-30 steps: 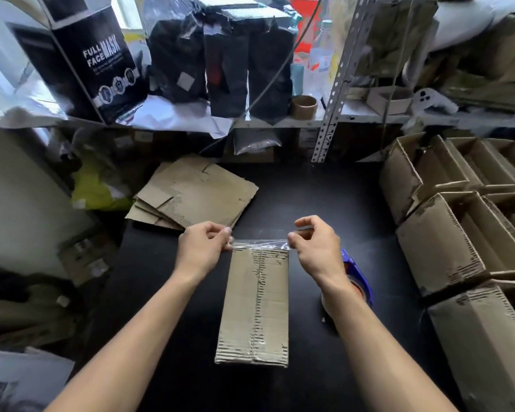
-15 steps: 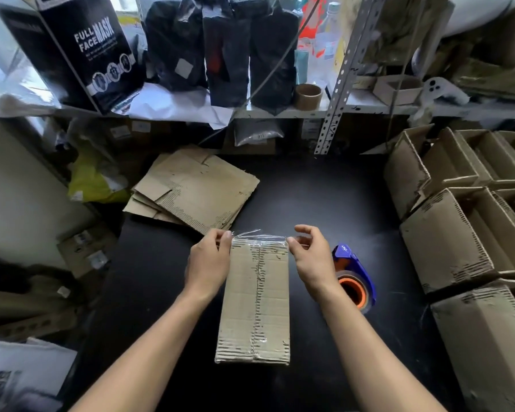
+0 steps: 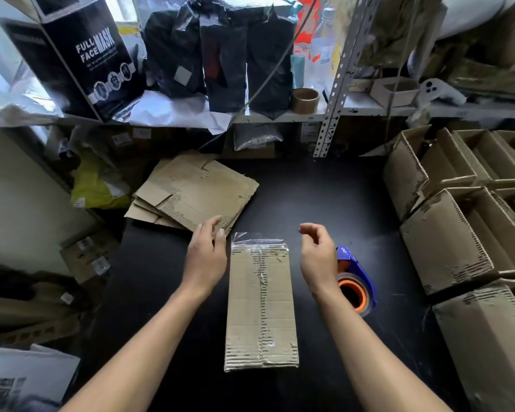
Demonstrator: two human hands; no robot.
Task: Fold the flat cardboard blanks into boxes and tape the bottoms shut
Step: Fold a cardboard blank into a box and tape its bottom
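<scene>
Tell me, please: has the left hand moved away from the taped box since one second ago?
Yes. The left hand has let go of the tape end at the box and now hovers open just left of its far corner, no longer pinching anything.

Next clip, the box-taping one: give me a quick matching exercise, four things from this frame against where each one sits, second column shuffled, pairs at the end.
Things:
1. tape dispenser
2. stack of flat cardboard blanks
3. taped box
4. finished open boxes

Places:
A. between the left hand and the right hand
B. far left of the table, beyond the left hand
C. piled along the table's right side
D. just right of the right wrist

Pairs: 1-D, 2-B, 3-A, 4-C
</scene>
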